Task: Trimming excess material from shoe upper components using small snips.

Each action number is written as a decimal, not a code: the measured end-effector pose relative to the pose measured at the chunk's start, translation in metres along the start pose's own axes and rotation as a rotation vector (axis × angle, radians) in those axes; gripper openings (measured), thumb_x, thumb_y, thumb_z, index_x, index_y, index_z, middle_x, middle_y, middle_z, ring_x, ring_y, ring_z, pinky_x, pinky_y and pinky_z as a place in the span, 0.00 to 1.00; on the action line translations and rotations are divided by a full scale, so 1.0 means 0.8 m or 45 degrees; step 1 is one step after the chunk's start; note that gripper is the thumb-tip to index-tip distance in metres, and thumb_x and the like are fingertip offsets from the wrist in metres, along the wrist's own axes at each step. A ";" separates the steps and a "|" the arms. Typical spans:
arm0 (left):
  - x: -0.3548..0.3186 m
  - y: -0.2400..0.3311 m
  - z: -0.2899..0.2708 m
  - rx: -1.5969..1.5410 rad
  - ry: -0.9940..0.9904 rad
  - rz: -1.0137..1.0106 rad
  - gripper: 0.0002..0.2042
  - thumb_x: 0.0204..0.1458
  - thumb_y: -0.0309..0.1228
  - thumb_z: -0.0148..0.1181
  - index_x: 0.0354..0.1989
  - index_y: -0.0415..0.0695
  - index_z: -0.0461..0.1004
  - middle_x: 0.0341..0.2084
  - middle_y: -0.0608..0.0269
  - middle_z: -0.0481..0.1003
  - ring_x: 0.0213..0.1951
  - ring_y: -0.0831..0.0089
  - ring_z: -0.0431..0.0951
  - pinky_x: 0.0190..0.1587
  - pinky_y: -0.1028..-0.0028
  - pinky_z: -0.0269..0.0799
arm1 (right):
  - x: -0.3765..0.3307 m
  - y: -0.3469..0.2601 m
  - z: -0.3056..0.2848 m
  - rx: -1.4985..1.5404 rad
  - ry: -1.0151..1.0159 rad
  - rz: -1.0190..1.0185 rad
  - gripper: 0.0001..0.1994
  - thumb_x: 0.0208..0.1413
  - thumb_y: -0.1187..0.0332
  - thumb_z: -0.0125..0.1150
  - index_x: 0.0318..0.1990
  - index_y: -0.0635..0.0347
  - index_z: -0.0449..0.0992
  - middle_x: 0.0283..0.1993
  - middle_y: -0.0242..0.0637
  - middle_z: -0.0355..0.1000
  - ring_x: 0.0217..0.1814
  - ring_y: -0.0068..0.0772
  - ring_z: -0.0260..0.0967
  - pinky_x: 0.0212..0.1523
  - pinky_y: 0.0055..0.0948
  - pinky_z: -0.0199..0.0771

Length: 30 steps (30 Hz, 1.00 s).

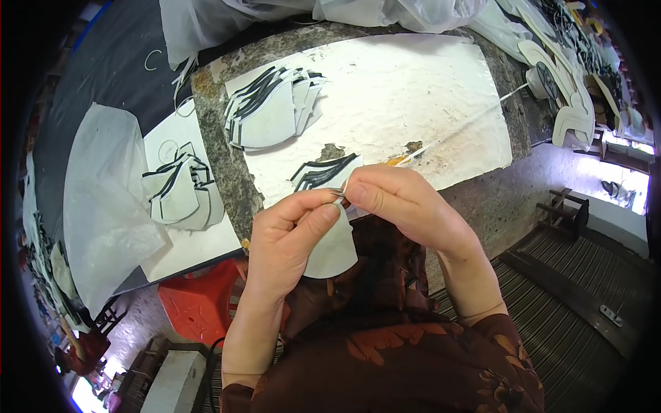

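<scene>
The left hand [292, 230] grips a pale, curved flat piece [332, 253] between thumb and fingers, and the piece hangs down below its palm, over the person's lap. The right hand [392, 203] meets it from the other side, its fingertips pinched narrow on the top edge of the same piece, where a thin dark-edged strip [337, 192] shows between the two thumbs. Just beyond the hands, a few similar pieces with black edges [322, 172] lie on white paper [413, 89] covering the stone desk [220, 158]. Farther beyond the left hand sits a fanned stack of such pieces [272, 107]. Out past the left hand's outer side, another pile [180, 191] rests on a lower white board [200, 241].
</scene>
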State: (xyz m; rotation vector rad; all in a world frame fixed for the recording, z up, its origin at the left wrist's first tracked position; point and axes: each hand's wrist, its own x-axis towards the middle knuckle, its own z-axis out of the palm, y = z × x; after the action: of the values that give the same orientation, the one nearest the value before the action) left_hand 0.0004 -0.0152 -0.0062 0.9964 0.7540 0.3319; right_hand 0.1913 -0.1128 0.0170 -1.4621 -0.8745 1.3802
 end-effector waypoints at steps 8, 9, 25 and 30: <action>-0.005 0.023 -0.031 0.290 0.137 0.103 0.10 0.62 0.21 0.63 0.50 0.37 0.84 0.38 0.68 0.82 0.39 0.84 0.77 0.45 0.83 0.73 | 0.001 -0.009 -0.010 0.307 0.142 0.198 0.14 0.71 0.61 0.57 0.44 0.64 0.81 0.35 0.24 0.70 0.36 0.15 0.61 0.39 0.19 0.64; -0.007 0.033 -0.044 0.348 0.211 0.181 0.10 0.62 0.21 0.63 0.50 0.38 0.84 0.39 0.67 0.83 0.40 0.84 0.78 0.45 0.82 0.73 | 0.000 -0.010 -0.014 0.336 0.188 0.219 0.12 0.70 0.63 0.58 0.46 0.64 0.81 0.35 0.24 0.72 0.36 0.14 0.62 0.39 0.18 0.65; 0.022 0.051 -0.031 0.564 -0.198 0.217 0.25 0.54 0.30 0.73 0.61 0.40 0.77 0.49 0.64 0.76 0.47 0.77 0.74 0.54 0.75 0.69 | -0.011 0.002 -0.004 -0.717 -0.078 -0.453 0.14 0.45 0.80 0.67 0.42 0.56 0.81 0.31 0.34 0.74 0.32 0.40 0.76 0.33 0.34 0.75; 0.029 0.036 -0.010 -0.095 -0.246 -0.285 0.21 0.56 0.27 0.71 0.58 0.36 0.77 0.50 0.62 0.77 0.46 0.79 0.76 0.53 0.78 0.71 | -0.017 0.001 -0.003 -0.797 -0.248 -0.383 0.14 0.48 0.74 0.69 0.44 0.52 0.77 0.39 0.34 0.75 0.40 0.45 0.77 0.37 0.40 0.77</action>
State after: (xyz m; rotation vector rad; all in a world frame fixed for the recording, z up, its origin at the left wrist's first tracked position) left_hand 0.0136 0.0184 0.0061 0.8507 0.6646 0.0674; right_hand 0.1923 -0.1258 0.0210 -1.5682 -1.6884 1.0771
